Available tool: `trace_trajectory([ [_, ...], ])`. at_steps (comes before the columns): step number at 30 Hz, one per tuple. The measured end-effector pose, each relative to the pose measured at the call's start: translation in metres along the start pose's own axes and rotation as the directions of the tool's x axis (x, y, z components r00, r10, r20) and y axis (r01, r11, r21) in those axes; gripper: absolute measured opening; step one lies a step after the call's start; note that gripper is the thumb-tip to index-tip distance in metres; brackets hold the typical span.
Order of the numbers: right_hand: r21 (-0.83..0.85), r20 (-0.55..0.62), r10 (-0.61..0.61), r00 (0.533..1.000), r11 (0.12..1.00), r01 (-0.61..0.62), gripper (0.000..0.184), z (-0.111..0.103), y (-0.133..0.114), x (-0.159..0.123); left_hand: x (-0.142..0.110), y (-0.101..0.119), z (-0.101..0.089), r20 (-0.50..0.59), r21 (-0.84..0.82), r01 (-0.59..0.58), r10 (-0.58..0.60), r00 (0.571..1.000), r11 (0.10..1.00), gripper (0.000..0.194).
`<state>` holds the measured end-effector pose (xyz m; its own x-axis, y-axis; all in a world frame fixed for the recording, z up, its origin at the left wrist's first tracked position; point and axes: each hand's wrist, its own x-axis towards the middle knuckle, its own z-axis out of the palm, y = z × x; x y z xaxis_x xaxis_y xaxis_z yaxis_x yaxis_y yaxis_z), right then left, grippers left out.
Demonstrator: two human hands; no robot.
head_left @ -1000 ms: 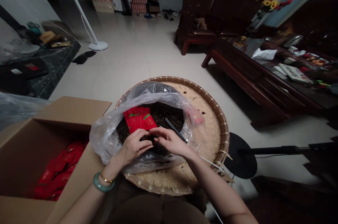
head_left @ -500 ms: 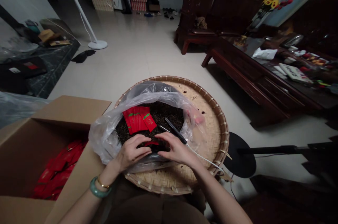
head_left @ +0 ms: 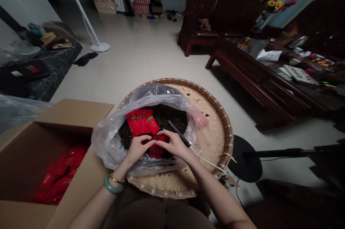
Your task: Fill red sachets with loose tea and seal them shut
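A round woven bamboo tray point(head_left: 215, 117) rests on my lap and holds a clear plastic bag point(head_left: 113, 133) of dark loose tea leaves point(head_left: 169, 114). A stack of small red packets point(head_left: 141, 121) lies on the leaves. My left hand point(head_left: 137, 148) and my right hand point(head_left: 174, 144) both pinch one red packet point(head_left: 157, 147) between them, upright above the near side of the bag. A black tool point(head_left: 178, 133) with a white cord lies on the leaves just right of my right hand. A green bangle is on my left wrist.
An open cardboard box point(head_left: 40, 142) at my left holds several red packets point(head_left: 59, 175). A dark wooden table point(head_left: 269, 78) with clutter stands at the right, wooden chairs behind it. A fan stand base point(head_left: 99, 46) is on the tiled floor, another black base point(head_left: 246, 160) beside the tray.
Both hands dipped down into the near side of the bag half a second ago, and have now come up holding a red packet upright between them.
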<state>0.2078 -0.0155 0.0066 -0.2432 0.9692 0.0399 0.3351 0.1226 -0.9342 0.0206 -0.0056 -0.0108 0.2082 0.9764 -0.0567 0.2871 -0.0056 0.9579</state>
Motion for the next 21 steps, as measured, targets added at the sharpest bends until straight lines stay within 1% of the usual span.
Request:
trace_trajectory([
  [2,0.037,-0.019,0.04,0.999,0.999,-0.039,0.023,0.001,0.003,0.006,0.004,0.005,0.005,0.027,-0.13,0.07,-0.067,0.997,0.989,0.026],
  [4,0.104,-0.084,0.095,0.992,0.991,-0.086,0.023,0.003,0.007,0.01,0.005,0.009,0.011,0.09,-0.306,0.171,-0.151,0.984,0.936,0.037],
  [6,0.17,-0.144,0.142,0.979,0.979,-0.117,0.023,0.005,0.011,0.012,0.002,0.012,0.016,0.232,-0.426,0.308,-0.226,0.946,0.851,0.049],
  [8,0.214,-0.157,0.178,0.971,0.966,-0.143,0.023,0.005,0.015,0.012,-0.002,0.012,0.021,0.363,-0.435,0.432,-0.285,0.887,0.79,0.053],
  [9,0.225,-0.152,0.189,0.97,0.962,-0.152,0.024,0.005,0.016,0.012,-0.004,0.011,0.023,0.393,-0.423,0.469,-0.309,0.866,0.776,0.053],
  [11,0.216,-0.14,0.185,0.973,0.964,-0.153,0.024,0.003,0.018,0.011,-0.006,0.009,0.026,0.407,-0.397,0.497,-0.337,0.849,0.772,0.051],
  [14,0.13,-0.106,0.13,0.986,0.985,-0.115,0.024,0.002,0.017,0.011,-0.006,0.007,0.027,0.403,-0.353,0.47,-0.322,0.856,0.809,0.048],
  [16,0.051,-0.099,0.093,0.991,0.995,-0.088,0.023,0.004,0.016,0.011,-0.006,0.008,0.029,0.411,-0.351,0.462,-0.309,0.858,0.815,0.048],
  [18,-0.019,-0.116,0.047,0.992,0.999,-0.05,0.028,0.006,0.015,0.011,-0.007,0.01,0.032,0.425,-0.375,0.476,-0.309,0.851,0.795,0.049],
  [21,-0.044,-0.14,0.01,0.99,0.999,-0.017,0.027,0.002,0.016,0.012,-0.01,0.013,0.037,0.432,-0.395,0.522,-0.349,0.832,0.756,0.052],
])
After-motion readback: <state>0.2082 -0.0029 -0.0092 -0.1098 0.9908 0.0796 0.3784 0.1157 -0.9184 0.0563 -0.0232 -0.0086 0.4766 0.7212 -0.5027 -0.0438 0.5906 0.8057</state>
